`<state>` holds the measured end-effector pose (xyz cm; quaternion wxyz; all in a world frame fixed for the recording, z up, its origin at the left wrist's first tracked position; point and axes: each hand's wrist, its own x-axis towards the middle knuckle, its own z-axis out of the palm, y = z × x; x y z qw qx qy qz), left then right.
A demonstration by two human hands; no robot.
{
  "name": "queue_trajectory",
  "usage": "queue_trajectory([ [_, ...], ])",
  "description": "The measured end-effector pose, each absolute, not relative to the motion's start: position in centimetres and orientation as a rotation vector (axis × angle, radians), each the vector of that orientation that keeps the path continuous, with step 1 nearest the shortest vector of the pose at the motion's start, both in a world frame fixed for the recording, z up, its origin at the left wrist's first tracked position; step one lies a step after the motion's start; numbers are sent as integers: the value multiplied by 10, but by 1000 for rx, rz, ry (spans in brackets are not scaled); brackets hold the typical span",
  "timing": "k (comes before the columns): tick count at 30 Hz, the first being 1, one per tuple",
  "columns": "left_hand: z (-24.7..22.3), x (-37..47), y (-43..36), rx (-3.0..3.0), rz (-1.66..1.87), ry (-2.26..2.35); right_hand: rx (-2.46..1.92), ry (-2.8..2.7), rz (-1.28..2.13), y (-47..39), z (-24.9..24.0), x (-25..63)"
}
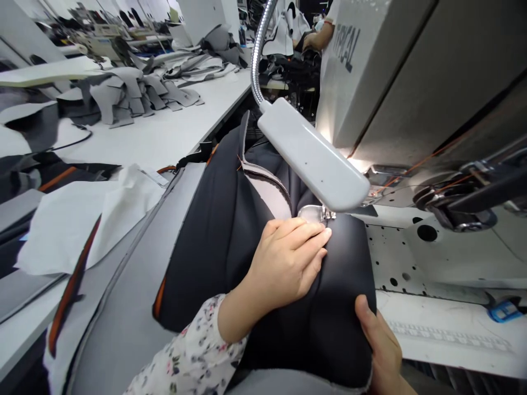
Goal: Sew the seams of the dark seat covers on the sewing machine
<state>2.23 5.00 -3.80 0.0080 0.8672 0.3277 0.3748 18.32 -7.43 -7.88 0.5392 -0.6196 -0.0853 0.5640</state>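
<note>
A padded black leatherette cover piece [346, 269] with grey backing lies under the sewing machine's presser foot [328, 214]. My left hand [290, 260] rests flat on it, fingers stretched out and close together, their tips right beside the foot. At the piece's right edge, my right hand [382, 340] grips it with the thumb on top and the fingers hidden underneath. A seam line runs from the foot down past my left fingertips. Further back, a folded flap [267, 192] of the cover shows its pale underside. The needle is too small to make out.
A white lamp [315, 156] on a bendable metal neck hangs just above my left hand. The machine head [382, 71] fills the upper right. Grey cut pieces [123, 93] are heaped on the left table. A blue object [504, 311] lies far right. Another person's arm [321, 38] shows behind.
</note>
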Motion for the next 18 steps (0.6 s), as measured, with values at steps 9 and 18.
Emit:
queue_trajectory([
  [9, -35, 21, 49, 2691, 1029, 1017, -1338, -183, 1390, -69, -79, 190],
  [18, -35, 18, 49, 2733, 899, 1018, -1325, -186, 1309, -59, -79, 193],
])
